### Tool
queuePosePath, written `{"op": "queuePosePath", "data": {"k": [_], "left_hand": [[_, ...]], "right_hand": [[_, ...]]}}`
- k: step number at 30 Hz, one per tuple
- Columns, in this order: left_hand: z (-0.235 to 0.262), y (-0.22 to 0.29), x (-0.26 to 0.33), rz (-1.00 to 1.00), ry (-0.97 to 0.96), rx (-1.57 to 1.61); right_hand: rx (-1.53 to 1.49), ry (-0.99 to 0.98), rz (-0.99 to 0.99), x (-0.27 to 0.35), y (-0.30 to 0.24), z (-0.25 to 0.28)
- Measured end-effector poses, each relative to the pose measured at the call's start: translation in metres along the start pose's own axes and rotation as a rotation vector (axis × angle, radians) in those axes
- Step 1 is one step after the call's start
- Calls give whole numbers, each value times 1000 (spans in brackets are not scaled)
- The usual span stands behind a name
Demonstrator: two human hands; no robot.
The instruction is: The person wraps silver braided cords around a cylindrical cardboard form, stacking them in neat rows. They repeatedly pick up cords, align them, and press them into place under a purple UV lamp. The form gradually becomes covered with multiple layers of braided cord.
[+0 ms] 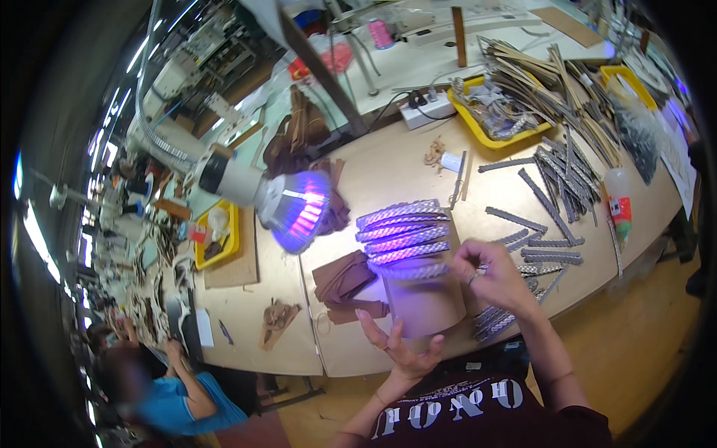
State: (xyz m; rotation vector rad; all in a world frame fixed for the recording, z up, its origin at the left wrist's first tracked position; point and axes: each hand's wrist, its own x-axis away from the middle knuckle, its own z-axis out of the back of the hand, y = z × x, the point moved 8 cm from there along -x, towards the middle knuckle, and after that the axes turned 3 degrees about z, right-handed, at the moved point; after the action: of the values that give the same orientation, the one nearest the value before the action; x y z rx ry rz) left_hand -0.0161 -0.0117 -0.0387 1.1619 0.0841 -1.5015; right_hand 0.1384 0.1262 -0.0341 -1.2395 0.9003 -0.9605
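Observation:
A brown cylinder (423,302) lies on the table in front of me. Several silvery braided strips (403,237) curve across its far part, lit purple by a lamp. The nearest braided strip (418,271) is slightly blurred. At that strip's right end, my right hand (497,278) is closed in a pinch; its fingertips partly hide what they grip. My left hand (403,349) is open at the cylinder's near end, palm up with fingers spread. I cannot tell whether it touches the cylinder.
The lamp (295,213) hangs left of the cylinder. Folded brown pieces (345,285) lie beside it. More braided strips (564,179), a yellow tray (497,138), a power strip (427,112) and a red-labelled bottle (620,205) are to the right. A co-worker in blue (183,403) sits at left.

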Motion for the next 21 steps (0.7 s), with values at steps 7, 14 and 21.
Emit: {"op": "queuePosePath", "data": {"k": [7, 14, 21], "left_hand": [[28, -27, 15, 227, -16, -110], [60, -100, 11, 420, -11, -233], [10, -100, 0, 75, -478, -343]], "right_hand": [[420, 176, -78, -50, 2, 27], [249, 374, -24, -2, 3, 35], [795, -286, 542, 49, -62, -80]]}}
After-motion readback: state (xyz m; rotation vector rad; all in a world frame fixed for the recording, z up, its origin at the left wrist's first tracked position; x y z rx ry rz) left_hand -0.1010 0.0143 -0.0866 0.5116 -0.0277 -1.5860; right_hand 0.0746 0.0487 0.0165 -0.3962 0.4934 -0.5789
